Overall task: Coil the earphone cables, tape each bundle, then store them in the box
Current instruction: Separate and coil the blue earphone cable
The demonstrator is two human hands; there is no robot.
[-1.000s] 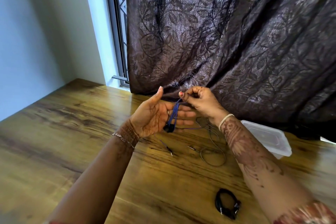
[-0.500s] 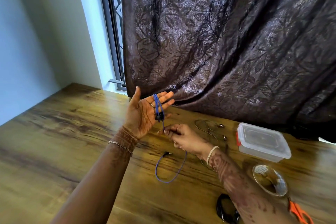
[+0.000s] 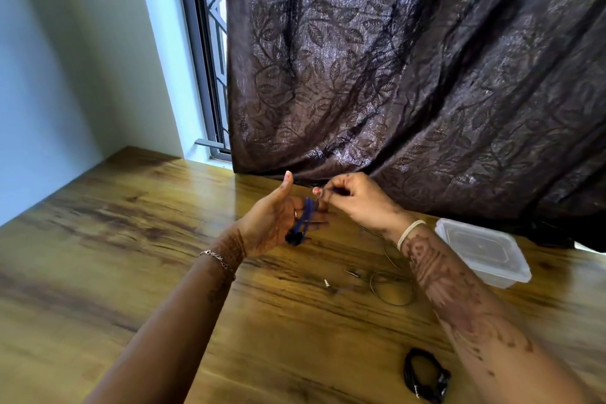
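Blue cable (image 3: 306,217) wraps flat left grip (image 3: 277,223), right grip (image 3: 355,202) pinches it, over wooden table (image 3: 131,239)

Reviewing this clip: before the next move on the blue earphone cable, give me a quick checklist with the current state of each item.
1. Blue cable looped round the left hand's fingers: ok.
2. Right hand pinches the cable's free end: ok.
3. No loose tail left to wind: cannot tell, blurred.
4. Tape within reach: not ok, none in view.
5. Box open for storing: not ok, lid is on.
6. Grey cable coiled: not ok, it lies loose on the table.
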